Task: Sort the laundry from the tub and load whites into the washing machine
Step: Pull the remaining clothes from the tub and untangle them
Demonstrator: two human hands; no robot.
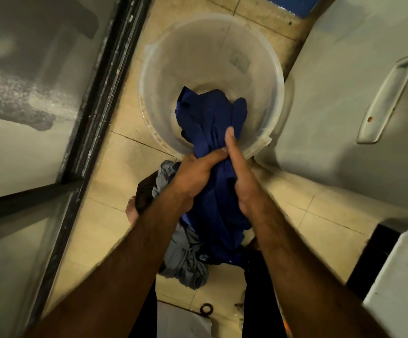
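A dark blue garment [210, 118] hangs bunched over the near rim of the translucent white tub [154, 76], one end inside it and the other trailing toward the floor. My left hand [193, 176] grips the garment from the left. My right hand [239, 172] grips it from the right, thumb pointing up along the cloth. Both hands meet just outside the tub's near rim. Apart from the blue cloth, the tub's inside looks bare.
A grey garment [186, 259] and a dark brown one [144, 191] lie heaped on the tiled floor by my bare foot [131, 211]. The white washing machine [344, 113] stands at the right. A dark-framed glass door [95, 98] runs along the left.
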